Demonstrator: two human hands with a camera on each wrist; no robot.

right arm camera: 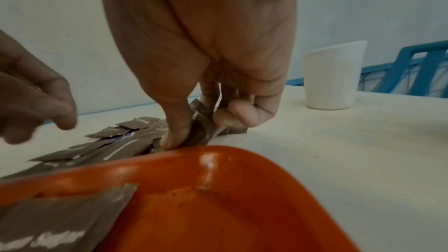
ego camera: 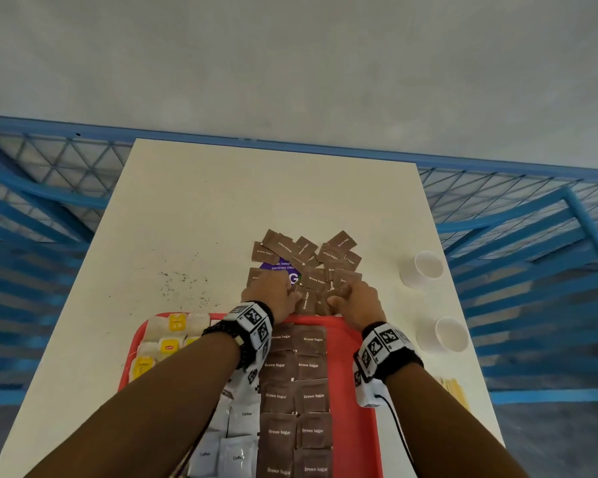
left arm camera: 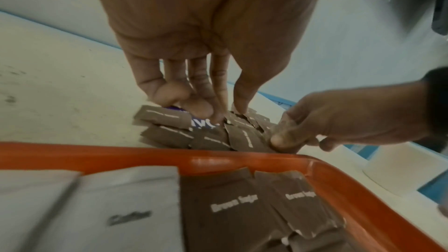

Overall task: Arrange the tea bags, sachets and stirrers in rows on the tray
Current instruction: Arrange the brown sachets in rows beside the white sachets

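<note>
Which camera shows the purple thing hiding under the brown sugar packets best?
The head view: the purple thing shows from above, white letters readable, among the brown sugar packets. The left wrist view shows only a sliver by the left hand. The right wrist view shows a faint glint.

Both hands (ego camera: pixel 320 298) forward, fingers curled

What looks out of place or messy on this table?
Dark specks are scattered on the table left of the sugar pile, like spilled grounds. A purple card lies buried in that pile.
</note>
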